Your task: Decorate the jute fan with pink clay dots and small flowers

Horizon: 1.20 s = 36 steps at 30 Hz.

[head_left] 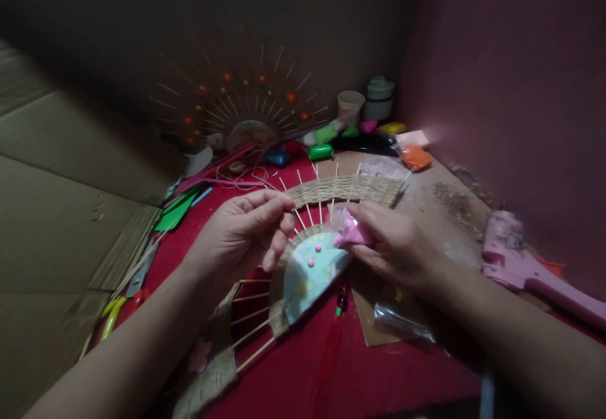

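Note:
My right hand [398, 242] is closed round a small plastic packet of pink modelling clay [353, 230], with the wrapper bunched up at its end. Thumb and fingertip pressed together, my left hand [249, 223] is raised over the woven fan; whatever it pinches, if anything, is too small to name. Below both hands lies the half-round fan of thin sticks and woven cord [348, 188], partly covered by my left hand and forearm. Two small pink balls [311, 262] rest on its light blue patterned centre [300, 296]. A pink flower [199, 354] sits on the lower woven band.
A pink glue gun [516, 267] lies to the right on brown board. Behind the fan are clay packets, including an orange one [415, 157], and a cup [350, 106]. Another stick fan [250, 132] leans at the back. Scissors [113, 312] and cardboard [61, 217] are left.

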### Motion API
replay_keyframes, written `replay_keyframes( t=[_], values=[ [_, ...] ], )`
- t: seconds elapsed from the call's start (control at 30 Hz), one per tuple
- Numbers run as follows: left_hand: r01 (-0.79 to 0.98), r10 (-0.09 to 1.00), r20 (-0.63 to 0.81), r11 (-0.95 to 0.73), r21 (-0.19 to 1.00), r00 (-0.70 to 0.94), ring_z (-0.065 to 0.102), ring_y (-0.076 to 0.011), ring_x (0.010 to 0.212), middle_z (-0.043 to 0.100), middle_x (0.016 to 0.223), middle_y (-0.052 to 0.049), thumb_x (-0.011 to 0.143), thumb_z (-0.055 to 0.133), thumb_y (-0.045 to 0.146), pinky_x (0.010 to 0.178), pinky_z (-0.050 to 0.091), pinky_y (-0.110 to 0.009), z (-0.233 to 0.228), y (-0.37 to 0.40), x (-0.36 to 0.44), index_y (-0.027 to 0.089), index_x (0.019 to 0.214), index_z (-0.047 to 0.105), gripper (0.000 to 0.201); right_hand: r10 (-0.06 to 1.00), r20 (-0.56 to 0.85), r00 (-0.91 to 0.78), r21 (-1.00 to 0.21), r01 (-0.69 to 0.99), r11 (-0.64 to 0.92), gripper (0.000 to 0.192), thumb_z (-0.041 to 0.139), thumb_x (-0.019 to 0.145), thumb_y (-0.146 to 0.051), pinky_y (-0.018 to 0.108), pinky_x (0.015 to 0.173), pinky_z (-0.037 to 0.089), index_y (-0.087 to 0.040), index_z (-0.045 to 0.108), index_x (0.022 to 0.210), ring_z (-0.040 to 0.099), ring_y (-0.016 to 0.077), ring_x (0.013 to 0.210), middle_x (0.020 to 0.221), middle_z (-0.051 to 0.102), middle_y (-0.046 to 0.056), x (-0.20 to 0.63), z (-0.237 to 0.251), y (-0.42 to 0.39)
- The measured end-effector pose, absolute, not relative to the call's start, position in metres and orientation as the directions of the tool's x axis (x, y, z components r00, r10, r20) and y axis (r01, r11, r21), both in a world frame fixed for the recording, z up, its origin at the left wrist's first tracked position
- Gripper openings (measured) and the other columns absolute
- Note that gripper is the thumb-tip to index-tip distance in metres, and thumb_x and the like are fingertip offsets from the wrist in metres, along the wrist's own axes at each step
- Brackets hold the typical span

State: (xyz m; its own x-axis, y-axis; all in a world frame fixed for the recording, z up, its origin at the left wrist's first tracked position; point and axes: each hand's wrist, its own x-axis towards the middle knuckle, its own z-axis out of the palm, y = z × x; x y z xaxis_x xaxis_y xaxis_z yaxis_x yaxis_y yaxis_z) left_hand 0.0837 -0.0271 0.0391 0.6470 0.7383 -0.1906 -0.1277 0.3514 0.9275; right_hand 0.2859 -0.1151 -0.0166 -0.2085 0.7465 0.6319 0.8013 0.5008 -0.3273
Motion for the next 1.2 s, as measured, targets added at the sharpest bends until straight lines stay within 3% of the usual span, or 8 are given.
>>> replay_keyframes(
  t=[0.2, 0.33, 0.5, 0.73, 0.9, 1.03, 1.2],
  values=[
    [-0.155, 0.784, -0.116, 0.262, 0.953, 0.609, 0.041, -0.0047, 0.027, 0.049, 0.041, 0.006, 0.074, 0.069, 0.033, 0.022, 0.032, -0.012, 0.0380, -0.0270, 0.0783, 0.017, 0.067, 0.061, 0.020, 0.699, 0.691, -0.185, -0.286, 0.818, 0.499, 0.034, 0.060, 0.080, -0.016, 0.034, 0.070, 0.053, -0.002, 0.057, 0.111, 0.065, 0.0248, 0.084, 0.093, 0.067, 0.017, 0.2898, -0.0167, -0.1130],
    [-0.162, 0.781, -0.118, 0.271, 0.949, 0.613, 0.055, -0.0066, 0.038, 0.062, 0.056, 0.002, 0.077, 0.066, 0.019, 0.029, 0.042, -0.012, 0.0405, -0.0253, 0.0809, 0.016, 0.077, 0.068, 0.004, 0.697, 0.701, -0.150, -0.306, 0.820, 0.484, 0.033, 0.062, 0.079, -0.017, 0.035, 0.073, 0.054, -0.004, 0.057, 0.109, 0.065, 0.0261, 0.087, 0.095, 0.068, 0.017, 0.2905, -0.0159, -0.1131],
    [-0.216, 0.793, -0.040, 0.213, 0.953, 0.607, 0.067, -0.0092, 0.064, 0.071, 0.078, -0.005, 0.073, 0.063, 0.003, 0.052, 0.054, -0.011, 0.0446, -0.0255, 0.0826, 0.015, 0.086, 0.073, 0.021, 0.684, 0.717, -0.133, -0.305, 0.823, 0.480, 0.031, 0.062, 0.079, -0.017, 0.035, 0.069, 0.054, -0.003, 0.058, 0.107, 0.066, 0.0257, 0.082, 0.093, 0.068, 0.018, 0.2902, -0.0139, -0.1134],
    [-0.155, 0.779, -0.070, 0.211, 0.965, 0.624, 0.051, -0.0068, 0.036, 0.059, 0.052, 0.002, 0.075, 0.066, 0.014, 0.028, 0.042, -0.013, 0.0432, -0.0271, 0.0764, 0.018, 0.072, 0.071, 0.007, 0.665, 0.738, -0.115, -0.281, 0.843, 0.458, 0.028, 0.061, 0.080, -0.020, 0.032, 0.062, 0.053, -0.009, 0.058, 0.105, 0.064, 0.0214, 0.073, 0.084, 0.067, 0.011, 0.2908, -0.0149, -0.1122],
    [-0.148, 0.758, -0.090, 0.240, 0.959, 0.646, 0.060, -0.0073, 0.051, 0.066, 0.066, -0.001, 0.078, 0.065, 0.014, 0.043, 0.051, -0.014, 0.0409, -0.0257, 0.0772, 0.015, 0.084, 0.073, 0.010, 0.656, 0.747, -0.103, -0.284, 0.844, 0.456, 0.030, 0.062, 0.079, -0.017, 0.031, 0.067, 0.054, -0.009, 0.058, 0.107, 0.066, 0.0217, 0.079, 0.089, 0.068, 0.012, 0.2912, -0.0140, -0.1122],
    [-0.084, 0.683, -0.087, 0.213, 0.973, 0.725, 0.067, -0.0132, 0.066, 0.070, 0.079, -0.006, 0.078, 0.064, 0.009, 0.054, 0.055, -0.018, 0.0388, -0.0281, 0.0794, 0.013, 0.094, 0.071, 0.018, 0.657, 0.749, -0.090, -0.303, 0.835, 0.460, 0.034, 0.063, 0.078, -0.015, 0.033, 0.075, 0.054, -0.007, 0.057, 0.110, 0.066, 0.0231, 0.086, 0.097, 0.068, 0.016, 0.2907, -0.0121, -0.1128],
    [0.022, 0.647, -0.127, 0.168, 0.985, 0.751, 0.066, -0.0140, 0.060, 0.070, 0.075, -0.006, 0.081, 0.063, 0.015, 0.051, 0.055, -0.021, 0.0377, -0.0330, 0.0810, 0.014, 0.089, 0.070, 0.011, 0.663, 0.744, -0.078, -0.324, 0.826, 0.460, 0.033, 0.063, 0.077, -0.013, 0.032, 0.074, 0.054, -0.007, 0.058, 0.109, 0.066, 0.0228, 0.086, 0.093, 0.068, 0.014, 0.2904, -0.0105, -0.1134]
  ],
)
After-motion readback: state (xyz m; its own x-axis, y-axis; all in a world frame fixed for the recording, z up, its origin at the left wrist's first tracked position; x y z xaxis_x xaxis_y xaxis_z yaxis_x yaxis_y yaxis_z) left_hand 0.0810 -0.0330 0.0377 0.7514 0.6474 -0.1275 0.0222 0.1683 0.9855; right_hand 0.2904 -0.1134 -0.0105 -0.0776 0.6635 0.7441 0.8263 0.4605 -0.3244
